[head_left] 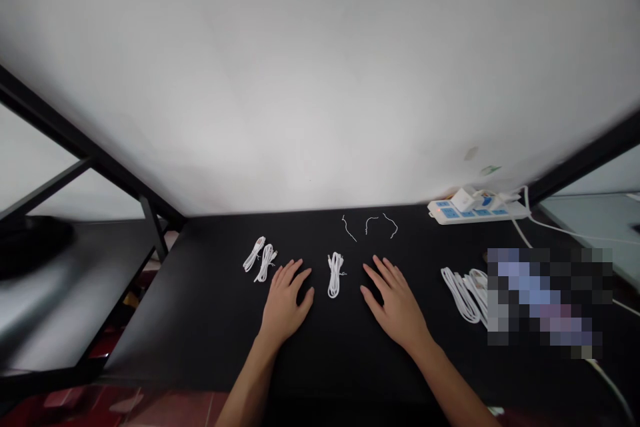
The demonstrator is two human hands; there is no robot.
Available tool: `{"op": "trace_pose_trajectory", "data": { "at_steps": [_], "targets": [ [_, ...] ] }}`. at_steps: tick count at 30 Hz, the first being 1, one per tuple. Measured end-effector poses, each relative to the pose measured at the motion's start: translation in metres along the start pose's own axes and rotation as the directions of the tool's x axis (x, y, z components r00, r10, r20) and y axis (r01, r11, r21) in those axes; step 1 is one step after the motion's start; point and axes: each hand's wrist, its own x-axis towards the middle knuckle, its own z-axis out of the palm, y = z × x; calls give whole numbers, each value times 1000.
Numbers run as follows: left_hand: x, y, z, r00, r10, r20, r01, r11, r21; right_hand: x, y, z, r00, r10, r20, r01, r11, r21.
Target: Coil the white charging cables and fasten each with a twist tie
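Note:
A coiled white cable (335,275), bound round its middle with a thin tie, lies on the black tabletop (200,320) between my hands. My left hand (287,299) rests on the table to the left of it, fingers spread and holding nothing. On the other side my right hand (393,300) also lies with fingers apart, nothing in it. Beyond the left fingertips are two more bundled cables, one white coil (254,254) and another tied coil (266,263) beside it. Three loose white twist ties, including a bent twist tie (393,225), lie farther back.
At the back right stands a white power strip (455,213) with a plugged-in adapter (466,198) and trailing cords. More coiled white cables (460,295) lie right of my right hand, beside a pixelated area. A white wall (310,113) rises behind the table; black metal bars flank it.

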Motion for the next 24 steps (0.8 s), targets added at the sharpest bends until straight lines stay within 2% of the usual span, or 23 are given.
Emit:
{"op": "trace_pose_trajectory", "data": {
  "at_steps": [9,14,17,19,22,24],
  "targets": [
    [2,3,-1,999,-30,-19,28,998,-51,0,2,2,1000,-6,-13,6,1000,9],
    [21,38,2,978,-182,-105,160,969,-188,0,3,3,999,-18,-31,18,1000,17],
    [39,63,14,975,-219,-38,202,945,-257,0,3,3,999,-19,-37,20,999,30],
    [48,71,23,974,-228,13,224,941,-255,1,2,3,999,-19,-37,21,998,52],
    [49,64,27,971,-239,16,237,952,-195,0,4,-3,997,-20,-68,27,994,108],
    [44,45,21,972,-228,-52,221,969,-113,-5,10,-12,985,10,-171,9,994,110]
  ]
}}
